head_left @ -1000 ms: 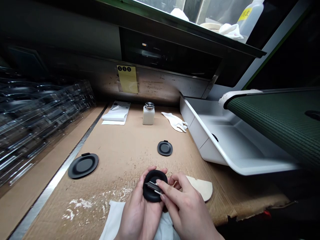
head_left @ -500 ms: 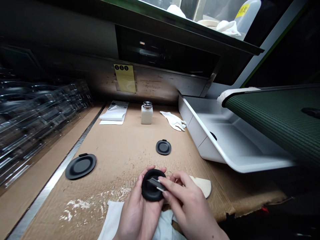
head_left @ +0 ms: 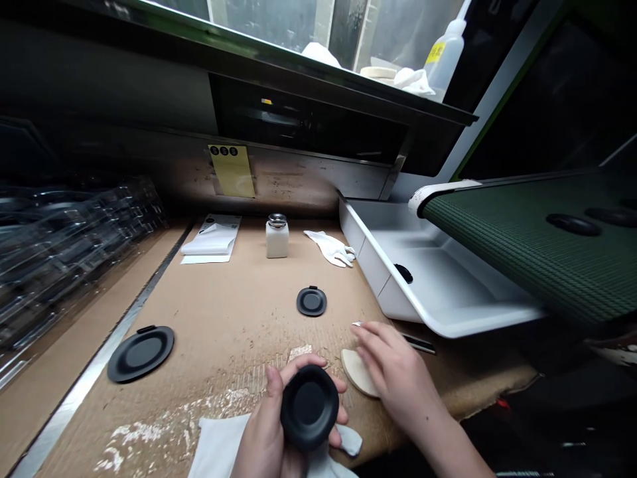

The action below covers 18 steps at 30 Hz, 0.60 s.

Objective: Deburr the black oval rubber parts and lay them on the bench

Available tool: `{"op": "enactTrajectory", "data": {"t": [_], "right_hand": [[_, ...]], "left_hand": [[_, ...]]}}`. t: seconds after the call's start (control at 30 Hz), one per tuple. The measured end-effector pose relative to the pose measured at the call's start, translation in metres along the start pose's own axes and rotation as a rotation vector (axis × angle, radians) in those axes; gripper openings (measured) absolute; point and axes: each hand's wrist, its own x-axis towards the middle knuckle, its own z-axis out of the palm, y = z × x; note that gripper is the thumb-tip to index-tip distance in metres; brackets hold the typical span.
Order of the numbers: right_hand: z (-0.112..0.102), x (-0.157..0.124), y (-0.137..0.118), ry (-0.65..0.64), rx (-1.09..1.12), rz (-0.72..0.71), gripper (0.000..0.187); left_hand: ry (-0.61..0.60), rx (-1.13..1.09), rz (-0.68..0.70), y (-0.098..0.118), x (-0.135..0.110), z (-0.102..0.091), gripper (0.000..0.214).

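Observation:
My left hand is closed around a round black part with a raised soft-looking rim and a sunken middle, its face turned up toward me. To its right, my right hand is low over the cardboard, palm down. A narrow, flat, dark metal tool sticks out behind the right hand, and a bright tip shows at its fingertips; most of the tool is covered by the hand. Partly under those fingers lies a cream pad. A white cloth lies beneath my left hand.
Two flat black oval pieces with tabs lie on the cardboard, one larger and one smaller. Behind them are a pump bottle, a white glove and papers. A white tray, green conveyor belt and clear plastic trays flank the workspace.
My right hand has drawn the metal tool away from the black part and moved right, down over the cardboard. My left hand has tilted the black part and shifted slightly toward me.

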Motion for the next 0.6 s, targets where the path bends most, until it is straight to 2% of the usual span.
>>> {"op": "enactTrajectory", "data": {"t": [0.13, 0.23, 0.33, 0.47, 0.6], "right_hand": [[-0.015, 0.006, -0.048, -0.067, 0.308, -0.280, 0.021], [-0.019, 0.017, -0.060, -0.070, 0.269, -0.369, 0.017], [-0.016, 0.037, -0.048, -0.119, 0.116, -0.287, 0.014], [-0.003, 0.070, -0.026, -0.175, -0.022, -0.102, 0.009], [0.017, 0.091, -0.012, -0.242, -0.146, -0.044, 0.014]], "left_hand": [[-0.024, 0.104, -0.047, -0.005, -0.001, -0.001, 0.043], [-0.036, 0.121, -0.034, -0.006, -0.001, -0.001, 0.039], [-0.070, 0.102, -0.036, -0.006, 0.001, -0.002, 0.042], [-0.091, 0.103, -0.043, -0.007, 0.007, -0.007, 0.027], [-0.212, 0.257, -0.105, -0.010, 0.013, -0.018, 0.036]]}}
